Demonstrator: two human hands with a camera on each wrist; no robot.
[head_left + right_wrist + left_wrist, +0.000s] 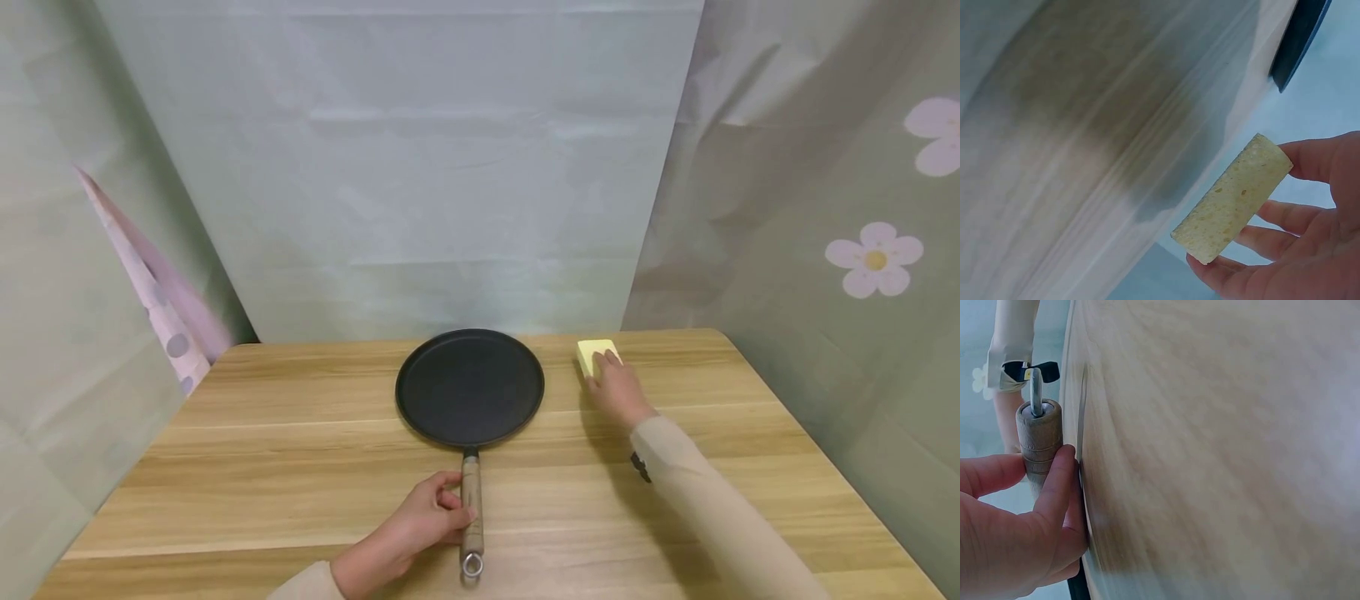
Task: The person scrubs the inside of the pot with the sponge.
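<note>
A round, flat black frying pan lies on the wooden table, its handle toward me. My left hand pinches the wooden handle near its lower end, thumb on one side and fingers on the other. A metal hanging ring tips that handle in the left wrist view. To the right of the pan, my right hand grips a pale yellow sponge near the table's far edge. Thumb and fingertips hold the porous sponge by its edges in the right wrist view.
The wood-grain table ends at a pale hanging sheet behind it. Curtains stand at both sides, the right curtain with printed flowers. A dark wristband shows under the right sleeve.
</note>
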